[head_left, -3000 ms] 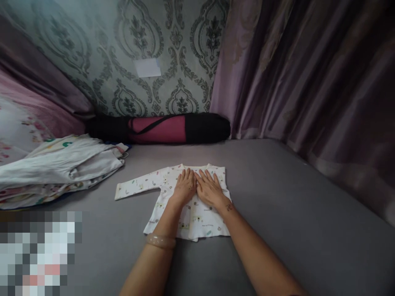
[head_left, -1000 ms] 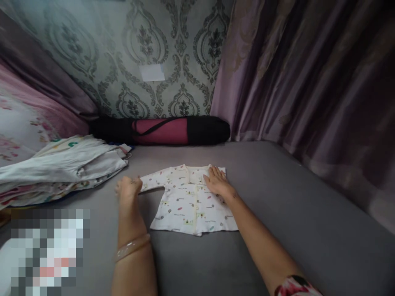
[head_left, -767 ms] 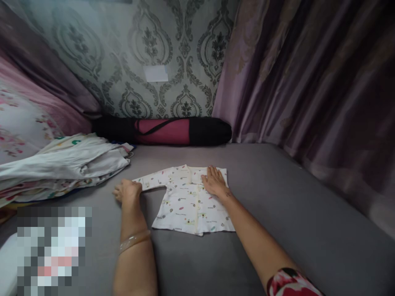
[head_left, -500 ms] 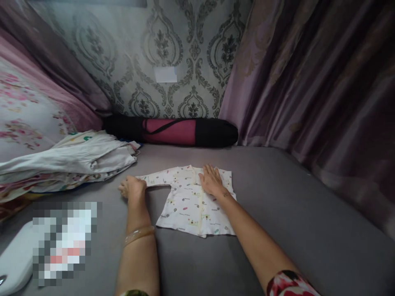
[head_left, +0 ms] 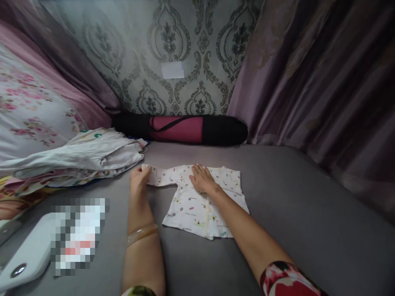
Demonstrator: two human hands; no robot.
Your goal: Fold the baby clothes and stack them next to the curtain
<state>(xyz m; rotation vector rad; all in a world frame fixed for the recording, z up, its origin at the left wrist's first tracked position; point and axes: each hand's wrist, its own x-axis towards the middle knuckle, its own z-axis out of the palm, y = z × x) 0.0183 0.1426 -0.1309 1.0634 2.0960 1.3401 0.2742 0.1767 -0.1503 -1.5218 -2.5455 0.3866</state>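
A small white shirt [head_left: 189,209] with a scattered print and a pale yellow front edge lies on the grey sheet. Its left sleeve stretches out sideways, and the right sleeve does not show beyond the body. My left hand [head_left: 140,177] is closed on the cuff end of that sleeve. Flat on the upper chest of the shirt, near the collar, rests my right hand [head_left: 202,179], fingers spread, holding nothing. My right forearm crosses the lower right part of the shirt and hides some of it.
Piled clothes [head_left: 101,154] lie at the left beside a floral cloth [head_left: 33,107]. A black and pink long bag [head_left: 182,129] lies along the patterned wall. A white device [head_left: 31,250] and a blurred packet [head_left: 82,238] are at the lower left. Curtains hang on both sides.
My left hand has turned and now grips the cuff, with the sleeve end slightly lifted. My right hand has slid left across the shirt's chest. The view has shifted a little.
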